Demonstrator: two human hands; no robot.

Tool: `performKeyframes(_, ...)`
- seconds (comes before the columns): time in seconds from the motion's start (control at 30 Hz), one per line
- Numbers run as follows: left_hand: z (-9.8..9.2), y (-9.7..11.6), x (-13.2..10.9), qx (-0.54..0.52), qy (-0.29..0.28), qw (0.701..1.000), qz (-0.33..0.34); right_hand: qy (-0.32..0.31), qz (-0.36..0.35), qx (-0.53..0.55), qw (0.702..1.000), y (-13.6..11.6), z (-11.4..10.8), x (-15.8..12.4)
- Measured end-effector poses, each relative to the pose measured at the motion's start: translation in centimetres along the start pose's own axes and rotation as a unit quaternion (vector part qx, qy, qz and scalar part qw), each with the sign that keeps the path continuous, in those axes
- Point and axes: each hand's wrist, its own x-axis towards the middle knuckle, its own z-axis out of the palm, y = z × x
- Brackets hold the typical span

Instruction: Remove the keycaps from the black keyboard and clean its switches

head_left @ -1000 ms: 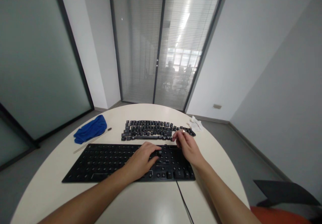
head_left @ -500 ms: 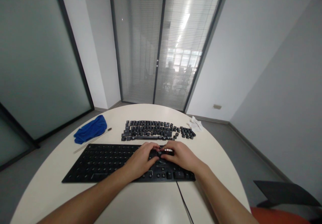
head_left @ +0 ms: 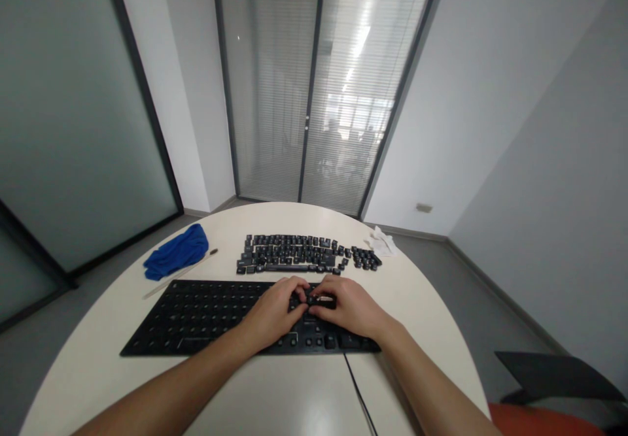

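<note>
A black keyboard (head_left: pixel 206 312) lies on the table with most of its keycaps off, though a few stay on at its near right corner. Both hands meet over its right part, thumbs and fingers curled in toward one small black keycap (head_left: pixel 311 300). My left hand (head_left: pixel 275 306) pinches at it from the left. From the right, my right hand (head_left: pixel 349 302) grips the same spot with thumb and index finger. Fingertips partly cover the keycap, and whether it sits on the keyboard or just above it cannot be made out.
Loose black keycaps (head_left: pixel 289 253) lie in rows behind the keyboard. A blue cloth (head_left: pixel 179 251) and a thin brush (head_left: pixel 181 272) are at the left, a crumpled white tissue (head_left: pixel 383 243) at the right. The cable (head_left: pixel 360 391) runs toward me over the round table (head_left: pixel 275 397).
My right hand has shifted slightly left and its thumb and fingers have drawn closer to the keycap. The left fingertips have moved only a little. Everything else stays put.
</note>
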Motion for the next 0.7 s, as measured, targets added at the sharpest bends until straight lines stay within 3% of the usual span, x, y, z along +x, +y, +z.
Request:
performKeyframes(0.17,-0.2,0.6,0.0,0.010,0.009,1.000,-0.001,0.005,-0.002,0.012,1.000,-0.3,0.1,0.1)
performKeyframes(0.27,-0.3,0.7,-0.1,0.013,0.013,1.000,0.000,0.039,0.025,0.024,0.999,0.3,-0.9,0.0)
performKeyframes(0.4,-0.3,0.7,-0.1,0.016,0.012,1.000,-0.001,0.130,0.110,0.001,0.985,3.4,-3.3,-0.6)
performKeyframes(0.47,-0.3,0.8,-0.1,0.015,0.009,1.000,-0.003,0.146,0.153,-0.035,0.977,5.5,-4.2,-1.0)
performKeyframes(0.6,-0.3,0.8,-0.2,0.015,0.007,1.000,0.002,0.116,0.189,-0.088,0.971,8.7,-4.4,-1.5)
performKeyframes(0.7,-0.3,0.7,-0.2,0.021,-0.001,1.000,0.008,0.090,0.205,-0.128,0.966,9.4,-3.6,-1.3)
